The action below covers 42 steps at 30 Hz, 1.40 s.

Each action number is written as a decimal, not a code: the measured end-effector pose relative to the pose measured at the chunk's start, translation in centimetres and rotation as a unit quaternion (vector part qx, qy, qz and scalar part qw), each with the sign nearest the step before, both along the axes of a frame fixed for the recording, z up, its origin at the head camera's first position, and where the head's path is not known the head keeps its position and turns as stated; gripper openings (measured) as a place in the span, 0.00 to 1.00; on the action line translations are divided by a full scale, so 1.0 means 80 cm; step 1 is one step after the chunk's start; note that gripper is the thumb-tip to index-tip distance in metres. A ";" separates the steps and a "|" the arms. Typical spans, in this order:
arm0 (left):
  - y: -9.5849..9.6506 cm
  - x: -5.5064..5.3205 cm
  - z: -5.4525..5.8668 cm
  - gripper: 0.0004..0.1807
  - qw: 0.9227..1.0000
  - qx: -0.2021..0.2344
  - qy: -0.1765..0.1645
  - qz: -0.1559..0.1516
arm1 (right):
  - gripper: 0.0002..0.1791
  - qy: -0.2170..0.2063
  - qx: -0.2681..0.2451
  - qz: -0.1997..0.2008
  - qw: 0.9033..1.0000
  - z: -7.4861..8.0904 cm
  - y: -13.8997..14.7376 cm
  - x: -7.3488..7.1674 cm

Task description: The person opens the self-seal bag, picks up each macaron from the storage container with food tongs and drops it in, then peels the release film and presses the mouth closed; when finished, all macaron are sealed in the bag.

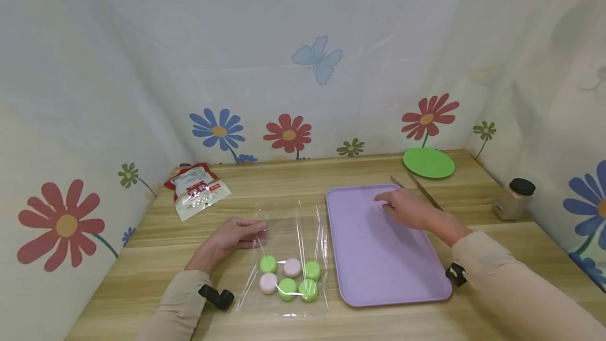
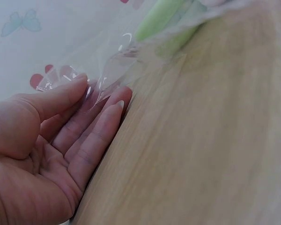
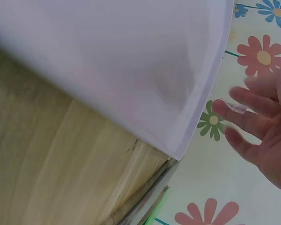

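A clear plastic bag [image 1: 284,241] lies left of the tray, with several green macarons [image 1: 287,289] and two pink macarons [image 1: 268,283] in its near part. My left hand [image 1: 239,234] pinches the bag's left edge between thumb and fingers; in the left wrist view the thin film [image 2: 105,86] runs up from the fingertips. Over the far part of a purple tray [image 1: 379,262] hovers my right hand [image 1: 404,209], its fingers loosely extended and apart. A small clear glint [image 3: 236,107] shows by those fingers in the right wrist view; what it is, I cannot tell.
A red and white snack packet [image 1: 199,188] lies at the back left. Behind the tray are a green plate [image 1: 428,162] and a thin dark utensil [image 1: 426,192], partly hidden by my right hand. A jar with a black lid [image 1: 515,200] stands at the right edge.
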<state>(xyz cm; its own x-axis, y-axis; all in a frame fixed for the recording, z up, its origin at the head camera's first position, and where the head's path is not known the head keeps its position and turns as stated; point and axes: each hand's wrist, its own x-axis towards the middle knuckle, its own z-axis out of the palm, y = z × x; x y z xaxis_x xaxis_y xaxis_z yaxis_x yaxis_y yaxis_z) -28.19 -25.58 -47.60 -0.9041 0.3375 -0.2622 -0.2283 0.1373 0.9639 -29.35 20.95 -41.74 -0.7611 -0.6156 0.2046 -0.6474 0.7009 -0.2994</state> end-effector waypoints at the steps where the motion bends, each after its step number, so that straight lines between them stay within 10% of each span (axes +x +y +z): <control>1: 0.000 0.000 0.000 0.20 1.000 0.000 -0.001 0.002 | 0.15 -0.008 -0.002 -0.017 1.000 0.000 -0.001 0.000; 10: -0.001 -0.001 0.000 0.20 1.000 0.004 0.000 0.004 | 0.15 -0.047 0.011 -0.124 0.991 0.003 -0.005 -0.008; 29: -0.006 0.002 -0.001 0.21 1.000 0.000 0.000 0.007 | 0.10 -0.015 -0.037 -0.172 0.984 0.007 -0.010 -0.007; 33: -0.006 0.003 -0.001 0.20 1.000 0.000 0.001 0.009 | 0.07 -0.074 -0.086 -0.149 0.982 0.009 -0.023 -0.010; 36: -0.004 0.002 -0.002 0.20 1.000 -0.001 -0.001 0.009 | 0.14 -0.211 -0.197 -0.144 0.947 0.010 -0.044 -0.008; 40: -0.002 0.001 -0.002 0.19 1.000 0.005 -0.007 0.018 | 0.26 -0.384 -0.373 -0.137 0.833 0.009 -0.085 -0.007; 42: -0.001 0.001 -0.002 0.19 1.000 0.011 -0.003 0.019 | 0.30 -0.426 -0.414 -0.136 0.793 0.005 -0.107 -0.008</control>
